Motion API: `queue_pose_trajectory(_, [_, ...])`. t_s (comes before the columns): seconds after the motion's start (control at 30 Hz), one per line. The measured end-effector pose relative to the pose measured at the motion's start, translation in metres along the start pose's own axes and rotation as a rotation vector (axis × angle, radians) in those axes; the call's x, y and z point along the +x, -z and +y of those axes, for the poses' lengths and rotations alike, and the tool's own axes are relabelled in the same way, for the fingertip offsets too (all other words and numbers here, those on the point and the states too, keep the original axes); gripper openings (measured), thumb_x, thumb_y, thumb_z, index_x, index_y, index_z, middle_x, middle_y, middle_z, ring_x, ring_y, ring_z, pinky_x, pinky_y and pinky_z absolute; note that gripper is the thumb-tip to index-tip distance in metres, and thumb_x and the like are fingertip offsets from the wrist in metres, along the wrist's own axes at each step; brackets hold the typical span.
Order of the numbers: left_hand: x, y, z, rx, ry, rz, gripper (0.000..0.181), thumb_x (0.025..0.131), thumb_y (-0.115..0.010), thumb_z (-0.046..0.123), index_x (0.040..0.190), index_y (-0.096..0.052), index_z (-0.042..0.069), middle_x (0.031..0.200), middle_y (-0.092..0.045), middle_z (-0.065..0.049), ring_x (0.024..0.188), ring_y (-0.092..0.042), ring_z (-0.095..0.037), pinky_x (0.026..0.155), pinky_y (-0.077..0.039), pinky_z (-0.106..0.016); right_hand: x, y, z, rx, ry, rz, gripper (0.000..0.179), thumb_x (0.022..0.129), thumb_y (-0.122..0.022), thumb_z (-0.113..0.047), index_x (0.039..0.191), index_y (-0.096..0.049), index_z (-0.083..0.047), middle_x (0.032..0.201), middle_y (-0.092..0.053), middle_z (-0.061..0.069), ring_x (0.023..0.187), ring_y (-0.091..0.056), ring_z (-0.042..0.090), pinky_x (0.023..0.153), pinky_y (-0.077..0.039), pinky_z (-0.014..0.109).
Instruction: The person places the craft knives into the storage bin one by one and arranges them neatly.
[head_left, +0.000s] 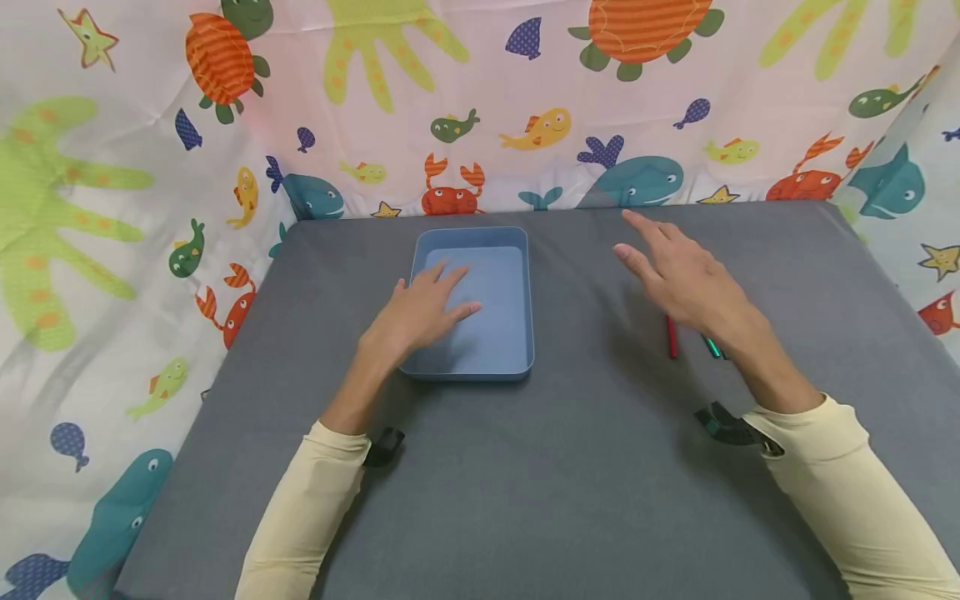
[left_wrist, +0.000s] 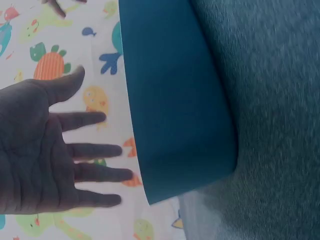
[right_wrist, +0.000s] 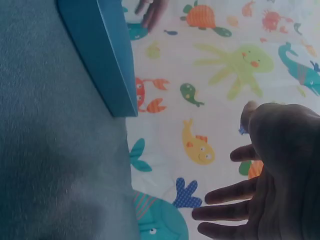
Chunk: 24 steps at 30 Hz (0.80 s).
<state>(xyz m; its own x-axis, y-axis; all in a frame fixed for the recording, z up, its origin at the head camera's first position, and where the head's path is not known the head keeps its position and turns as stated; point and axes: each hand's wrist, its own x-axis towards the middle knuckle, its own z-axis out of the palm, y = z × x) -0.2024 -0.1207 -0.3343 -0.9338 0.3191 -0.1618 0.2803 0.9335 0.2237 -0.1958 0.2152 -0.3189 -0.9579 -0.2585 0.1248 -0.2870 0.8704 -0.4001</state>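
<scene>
A shallow blue rectangular tray (head_left: 498,333) lies on the grey table. Above its left part hovers my left hand (head_left: 422,312), fingers spread and holding nothing; the left wrist view shows the hand (left_wrist: 55,145) with straight fingers beside the tray's wall (left_wrist: 175,115). My right hand (head_left: 690,275) is raised over the table to the right, fingers extended, and the right wrist view shows the hand (right_wrist: 270,190) with nothing in it. Under that hand lie a thin red stick-like thing (head_left: 672,337) and a green one (head_left: 711,346), both partly hidden by the hand and wrist.
The grey table (head_left: 480,500) stretches around the tray. A curtain (head_left: 495,75) printed with sea animals hangs behind the table and along its sides. A dark device (head_left: 723,423) sits at the right wrist, another (head_left: 385,447) at the left.
</scene>
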Motion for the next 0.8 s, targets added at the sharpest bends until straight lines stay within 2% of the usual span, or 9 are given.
queue_pose_trajectory(0.17, [0.001,0.007,-0.018,-0.081,0.119,0.030,0.066,0.089,-0.043,0.056,0.143,-0.030,0.021,0.141,-0.039,-0.008,0.126,-0.040,-0.029,0.093,-0.035,-0.054,0.000,0.000,0.008,-0.006,-0.047,0.059,0.062,0.091,-0.036,-0.056,0.139,-0.037,-0.015,0.122,-0.054,0.019,0.105,-0.054,0.036,0.081,-0.040,0.058])
queue_pose_trajectory(0.27, [0.004,0.011,-0.029,-0.106,0.172,0.045,0.065,0.089,-0.044,0.056,0.143,-0.031,0.020,0.139,-0.042,-0.009,0.122,-0.044,-0.031,0.089,-0.038,-0.054,-0.002,-0.002,0.014,-0.010,-0.069,0.075,0.054,0.091,-0.045,-0.048,0.127,-0.050,-0.008,0.104,-0.063,0.020,0.090,-0.061,0.033,0.073,-0.045,0.052])
queue_pose_trajectory(0.5, [0.017,0.010,-0.046,-0.141,0.259,0.030,0.072,0.089,-0.047,0.054,0.144,-0.027,0.012,0.141,-0.038,-0.015,0.120,-0.045,-0.033,0.092,-0.038,-0.052,-0.007,-0.008,0.036,-0.019,-0.154,0.052,0.038,0.085,-0.064,-0.024,0.115,-0.055,-0.001,0.088,-0.065,0.021,0.067,-0.061,0.027,0.060,-0.046,0.044])
queue_pose_trajectory(0.67, [0.025,0.005,-0.053,-0.178,0.308,0.004,0.081,0.088,-0.048,0.055,0.147,-0.013,0.012,0.143,-0.034,-0.017,0.120,-0.044,-0.034,0.091,-0.038,-0.053,-0.010,-0.013,0.049,-0.031,-0.214,-0.042,0.037,0.081,-0.068,-0.018,0.111,-0.056,0.001,0.079,-0.065,0.017,0.052,-0.058,0.018,0.052,-0.042,0.036])
queue_pose_trajectory(0.8, [0.033,0.004,-0.060,-0.215,0.341,-0.037,0.085,0.087,-0.049,0.055,0.147,-0.009,0.011,0.144,-0.030,-0.018,0.124,-0.040,-0.034,0.095,-0.034,-0.054,-0.011,-0.018,0.054,-0.059,-0.251,-0.144,0.038,0.080,-0.069,-0.022,0.108,-0.058,0.001,0.083,-0.062,0.016,0.055,-0.056,0.020,0.052,-0.040,0.038])
